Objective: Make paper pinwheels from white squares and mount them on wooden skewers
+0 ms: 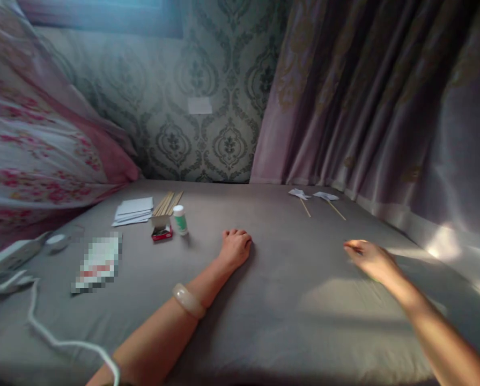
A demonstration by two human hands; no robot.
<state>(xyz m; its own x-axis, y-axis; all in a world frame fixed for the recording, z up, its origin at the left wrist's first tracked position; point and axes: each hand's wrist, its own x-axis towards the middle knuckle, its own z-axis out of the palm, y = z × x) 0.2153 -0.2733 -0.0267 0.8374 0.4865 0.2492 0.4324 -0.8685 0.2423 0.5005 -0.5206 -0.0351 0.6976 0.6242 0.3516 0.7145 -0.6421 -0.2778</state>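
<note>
My left hand rests on the grey cloth, back up, with its fingers curled under; a pale bangle circles that wrist. My right hand is over the cloth on the right, thumb and fingers pinched together; anything between them is too small to make out. Beyond it lie two thin wooden sticks, each with a white paper piece at its end, one paper flag on the left and another paper flag on the right. Left of my left hand stands a white and green bottle, beside an open red box with small dark things inside.
A stack of white paper and several wooden sticks lie at the back left. Nearer are a blurred-out packet, a white power strip and its cord. Curtains hang at the right.
</note>
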